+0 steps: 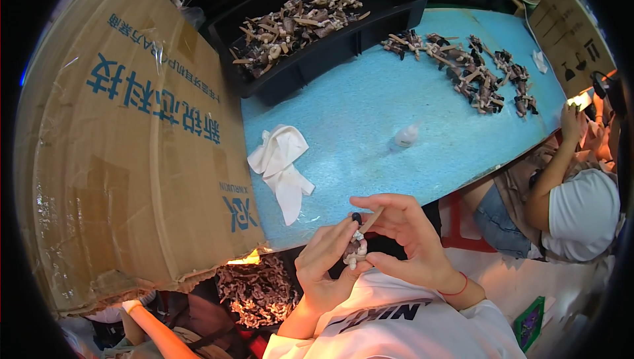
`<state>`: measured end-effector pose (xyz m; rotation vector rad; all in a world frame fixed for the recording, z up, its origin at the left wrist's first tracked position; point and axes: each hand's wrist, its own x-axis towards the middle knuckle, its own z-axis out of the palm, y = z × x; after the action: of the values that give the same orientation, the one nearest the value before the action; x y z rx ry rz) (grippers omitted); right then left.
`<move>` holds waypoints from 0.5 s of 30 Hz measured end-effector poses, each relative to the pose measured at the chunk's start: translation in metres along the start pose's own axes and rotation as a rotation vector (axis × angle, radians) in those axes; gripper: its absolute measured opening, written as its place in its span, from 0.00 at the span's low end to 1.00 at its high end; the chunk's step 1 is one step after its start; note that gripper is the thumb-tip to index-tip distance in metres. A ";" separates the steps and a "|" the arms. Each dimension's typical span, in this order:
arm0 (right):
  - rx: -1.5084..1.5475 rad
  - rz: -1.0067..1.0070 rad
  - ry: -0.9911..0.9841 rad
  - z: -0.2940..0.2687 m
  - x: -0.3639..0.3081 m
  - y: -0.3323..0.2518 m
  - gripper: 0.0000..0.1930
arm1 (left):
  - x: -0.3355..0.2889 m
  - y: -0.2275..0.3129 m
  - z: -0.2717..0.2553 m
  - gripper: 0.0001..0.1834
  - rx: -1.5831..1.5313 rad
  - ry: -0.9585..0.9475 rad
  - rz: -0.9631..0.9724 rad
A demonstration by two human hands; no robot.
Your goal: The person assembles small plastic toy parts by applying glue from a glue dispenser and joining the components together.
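In front of my chest, a small toy figurine [355,251] with pale limbs, a brownish-grey body and a black end is held between my hands. A flat tan strip [372,220] sticks up from it at a slant. My left hand [325,265] pinches the figurine from the left between fingers and thumb. From the right, my right hand [411,240] curves around it, its thumb against the lower end and its fingers bent beside the strip. A red string circles my right wrist. Beyond the hands, a white bottle [407,136] lies on the blue tabletop [343,161].
A large cardboard box [132,148] walls off the left. White cloth [281,164] lies beside it. A black bin [317,52] full of similar figurines stands at the back; more figurines [475,72] are spread at the far right. Another person [578,207] sits to the right.
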<state>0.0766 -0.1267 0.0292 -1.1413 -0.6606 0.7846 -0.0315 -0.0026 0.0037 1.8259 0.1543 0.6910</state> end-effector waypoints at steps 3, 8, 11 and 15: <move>0.002 0.016 -0.066 -0.004 0.002 0.002 0.31 | 0.000 0.001 -0.001 0.28 0.083 -0.014 0.019; 0.005 0.051 -0.083 -0.006 0.005 0.005 0.32 | 0.003 0.002 -0.001 0.23 0.259 -0.011 0.098; 0.045 0.025 -0.095 -0.006 0.005 0.008 0.32 | 0.005 0.006 -0.002 0.23 0.317 -0.022 0.112; 0.037 0.000 -0.097 -0.006 0.005 0.010 0.33 | 0.007 0.009 -0.002 0.23 0.337 -0.024 0.116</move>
<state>0.0826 -0.1234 0.0184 -1.0749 -0.7243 0.8529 -0.0289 -0.0016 0.0147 2.1784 0.1569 0.7590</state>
